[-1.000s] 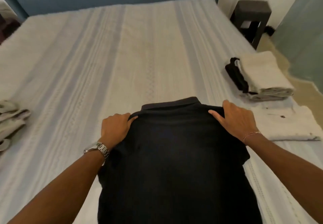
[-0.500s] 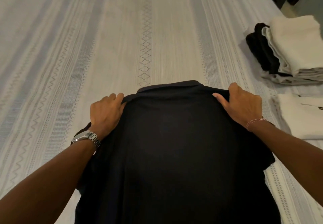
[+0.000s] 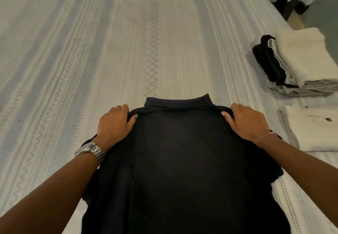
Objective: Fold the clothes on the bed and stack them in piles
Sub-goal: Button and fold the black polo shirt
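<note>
Silver link watch [image 3: 90, 150] on left wrist, thin red-white string bracelet [image 3: 263, 137] on right

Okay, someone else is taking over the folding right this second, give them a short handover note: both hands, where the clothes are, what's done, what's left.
Left hand: grips the left shoulder of the black shirt, fingers curled over the edge, thumb on top.
Right hand: grips the right shoulder the same way.
The shirt lies spread face down on the bed, collar pointing away, not yet folded.
Done: a folded stack, cream on top with dark pieces beneath, at the bed's right edge; a folded white garment nearer, beside the right hand.
Left: fold the black shirt, then add it to a pile.
</note>
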A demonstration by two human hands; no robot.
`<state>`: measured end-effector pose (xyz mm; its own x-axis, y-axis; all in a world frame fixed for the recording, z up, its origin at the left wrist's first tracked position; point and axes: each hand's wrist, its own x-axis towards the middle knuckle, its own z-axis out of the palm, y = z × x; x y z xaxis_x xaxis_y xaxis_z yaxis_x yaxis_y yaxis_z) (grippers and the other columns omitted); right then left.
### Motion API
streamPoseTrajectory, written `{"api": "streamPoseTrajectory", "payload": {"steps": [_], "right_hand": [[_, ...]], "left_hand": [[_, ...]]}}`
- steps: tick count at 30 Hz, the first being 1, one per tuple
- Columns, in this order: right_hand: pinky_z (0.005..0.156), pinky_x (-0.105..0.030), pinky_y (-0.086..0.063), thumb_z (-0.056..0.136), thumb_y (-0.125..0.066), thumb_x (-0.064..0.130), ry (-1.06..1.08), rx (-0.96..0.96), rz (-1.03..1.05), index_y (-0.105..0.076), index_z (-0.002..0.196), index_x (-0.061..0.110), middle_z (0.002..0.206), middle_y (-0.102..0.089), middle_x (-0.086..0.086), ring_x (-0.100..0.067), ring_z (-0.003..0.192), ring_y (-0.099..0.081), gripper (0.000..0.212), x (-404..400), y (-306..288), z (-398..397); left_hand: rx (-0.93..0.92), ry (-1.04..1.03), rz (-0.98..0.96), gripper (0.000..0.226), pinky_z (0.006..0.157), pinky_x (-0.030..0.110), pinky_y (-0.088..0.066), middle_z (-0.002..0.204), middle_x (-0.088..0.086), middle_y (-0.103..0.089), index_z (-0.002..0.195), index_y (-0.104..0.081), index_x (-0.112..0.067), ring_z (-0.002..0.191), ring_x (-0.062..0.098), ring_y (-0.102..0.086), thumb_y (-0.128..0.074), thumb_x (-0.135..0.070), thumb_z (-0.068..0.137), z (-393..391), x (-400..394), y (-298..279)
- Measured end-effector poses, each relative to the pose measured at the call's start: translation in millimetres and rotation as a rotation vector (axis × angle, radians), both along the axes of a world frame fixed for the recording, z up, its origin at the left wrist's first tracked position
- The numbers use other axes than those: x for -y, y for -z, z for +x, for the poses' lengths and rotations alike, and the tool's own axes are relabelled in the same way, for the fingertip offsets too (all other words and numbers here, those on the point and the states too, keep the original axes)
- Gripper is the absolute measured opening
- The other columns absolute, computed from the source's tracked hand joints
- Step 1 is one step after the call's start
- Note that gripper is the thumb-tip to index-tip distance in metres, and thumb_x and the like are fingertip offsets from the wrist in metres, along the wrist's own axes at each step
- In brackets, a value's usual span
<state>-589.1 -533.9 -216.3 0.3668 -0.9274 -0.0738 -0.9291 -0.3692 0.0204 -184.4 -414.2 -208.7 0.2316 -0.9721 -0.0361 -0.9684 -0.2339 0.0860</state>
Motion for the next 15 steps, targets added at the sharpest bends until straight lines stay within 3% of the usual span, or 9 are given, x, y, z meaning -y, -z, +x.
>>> {"api": "streamPoseTrajectory", "payload": {"steps": [5,8,12,15], "right_hand": [[0.083,-0.045,-0.047,0.104,-0.037,0.052,0.084,0.007,0.052,-0.052,0.106,0.013,0.1,-0.063,-0.01,-0.029,0.089,-0.061,0.042,-5.6,-2.0,2.3],[0.095,-0.049,-0.044,0.103,-0.041,0.047,0.119,0.05,-0.003,-0.05,0.128,0.006,0.118,-0.06,-0.019,-0.035,0.107,-0.058,0.049,-22.4,-1.3,2.5],[0.119,-0.059,-0.025,0.104,-0.044,0.044,0.056,0.056,-0.123,-0.032,0.154,0.004,0.152,-0.039,-0.029,-0.045,0.143,-0.035,0.065,-61.6,-6.3,3.2],[0.123,-0.058,-0.016,0.104,-0.044,0.043,0.018,0.069,-0.123,-0.027,0.157,0.007,0.161,-0.028,-0.026,-0.042,0.151,-0.023,0.066,-96.1,-13.5,3.1]], "left_hand": [[0.001,-0.081,-0.07,0.034,0.075,0.043,-0.044,0.103,0.014,-0.059,0.108,-0.053,-0.007,0.09,0.031,-0.054,-0.061,-0.039,0.097,2.5,-10.2,-10.3],[0.063,-0.086,-0.15,0.035,0.08,0.047,-0.044,0.105,0.019,-0.057,0.111,-0.054,-0.002,0.094,0.035,-0.052,-0.067,-0.03,0.093,-8.0,-28.7,-17.3],[0.023,-0.051,-0.184,0.03,0.081,0.045,-0.045,0.104,0.016,-0.056,0.11,-0.054,-0.004,0.092,0.032,-0.051,-0.064,-0.028,0.094,-25.4,-63.7,-23.8],[-0.021,0.009,-0.169,0.027,0.081,0.045,-0.048,0.102,0.012,-0.056,0.108,-0.055,-0.008,0.091,0.029,-0.052,-0.063,-0.03,0.095,-37.0,-94.0,-24.3]]}}
